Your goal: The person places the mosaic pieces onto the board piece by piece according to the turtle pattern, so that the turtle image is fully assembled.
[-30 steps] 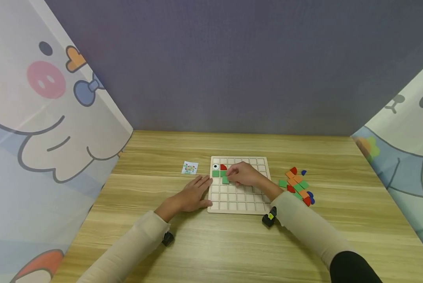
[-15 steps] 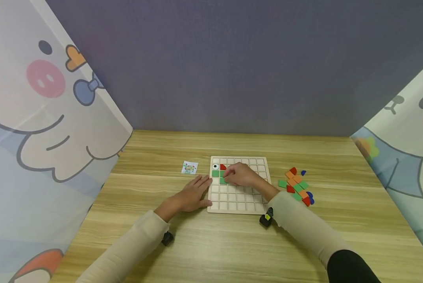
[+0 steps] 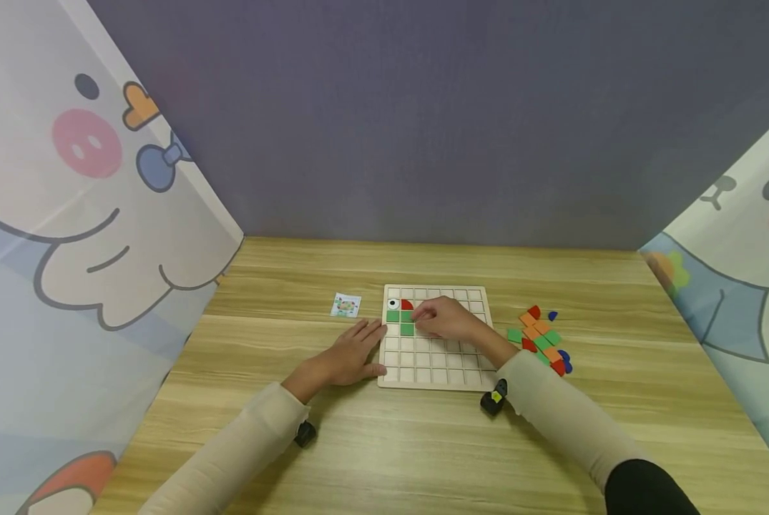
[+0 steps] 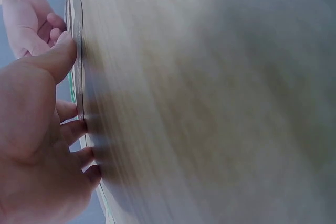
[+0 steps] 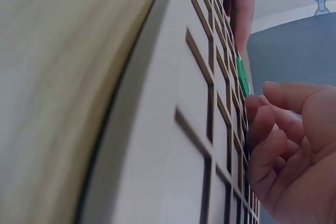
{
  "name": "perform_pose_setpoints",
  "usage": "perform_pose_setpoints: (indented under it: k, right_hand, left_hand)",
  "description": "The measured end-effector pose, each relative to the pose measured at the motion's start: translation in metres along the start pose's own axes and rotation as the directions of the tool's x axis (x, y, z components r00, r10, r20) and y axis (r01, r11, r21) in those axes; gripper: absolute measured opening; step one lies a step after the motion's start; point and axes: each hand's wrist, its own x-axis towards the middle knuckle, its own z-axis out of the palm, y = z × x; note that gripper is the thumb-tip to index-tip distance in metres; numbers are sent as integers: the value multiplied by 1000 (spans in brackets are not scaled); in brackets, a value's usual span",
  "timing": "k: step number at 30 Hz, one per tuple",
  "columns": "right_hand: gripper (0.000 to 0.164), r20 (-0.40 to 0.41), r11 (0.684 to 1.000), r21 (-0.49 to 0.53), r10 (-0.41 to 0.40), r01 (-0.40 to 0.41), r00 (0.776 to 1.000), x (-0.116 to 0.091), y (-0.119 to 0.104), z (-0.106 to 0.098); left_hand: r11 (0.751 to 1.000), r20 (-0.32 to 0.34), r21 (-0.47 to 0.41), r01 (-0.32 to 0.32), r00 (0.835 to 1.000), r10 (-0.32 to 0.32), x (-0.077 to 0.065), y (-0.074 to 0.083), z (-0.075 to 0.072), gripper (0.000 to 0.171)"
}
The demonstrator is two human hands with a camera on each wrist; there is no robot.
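Observation:
A pale wooden grid board (image 3: 432,383) lies flat on the table. On its left part sit a white eye tile (image 3: 393,304), a red quarter-round piece (image 3: 406,305) and several green square tiles (image 3: 407,329). My left hand (image 3: 352,354) rests by the board's left edge, fingertips at the rim and thumb spread toward the near corner. Above the grid is my right hand (image 3: 445,318), its fingertips close beside the green tiles. In the right wrist view its thumb and loosely bent fingers (image 5: 262,124) stand apart, with no piece showing between them.
Right of the board lies a loose pile of orange, green, red and blue pieces (image 3: 541,329). A small printed card (image 3: 345,305) lies left of the board. A grey wall (image 3: 436,129) stands behind the table, with cartoon-printed panels on both sides.
A green square that my right fingers were holding askew now lies straight in its cell below the others. The right hand has let go and drawn slightly right; the left stays put.

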Motion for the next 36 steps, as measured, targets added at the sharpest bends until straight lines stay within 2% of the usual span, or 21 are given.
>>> perform_pose_setpoints:
  k: [14,24,27,31,33,36]
  right_hand:
    - [26,-38,997,37,65,-63,997,-18,22,-34]
    - [31,-76,994,51,101,-97,992,-43,39,-58]
    - [33,-69,987,96,135,-128,988,-50,48,-67]
    - [37,-45,962,217,180,-166,983,-57,58,-80]
    - [38,-49,956,239,185,-168,982,-61,64,-87]
    - [40,-82,965,211,176,-155,981,-68,71,-95]
  left_hand:
    - [1000,-1,-16,-3,1000,3,-1,0,-1,82]
    - [1000,-6,-5,-17,1000,17,-1,0,-1,82]
    - [1000,-5,-5,-14,1000,14,-1,0,0,82]
    - [1000,-3,0,-8,1000,8,0,-1,0,83]
    - [1000,-2,4,-9,1000,9,0,-1,0,83]
    - [1000,-2,7,-16,1000,16,1,0,0,82]
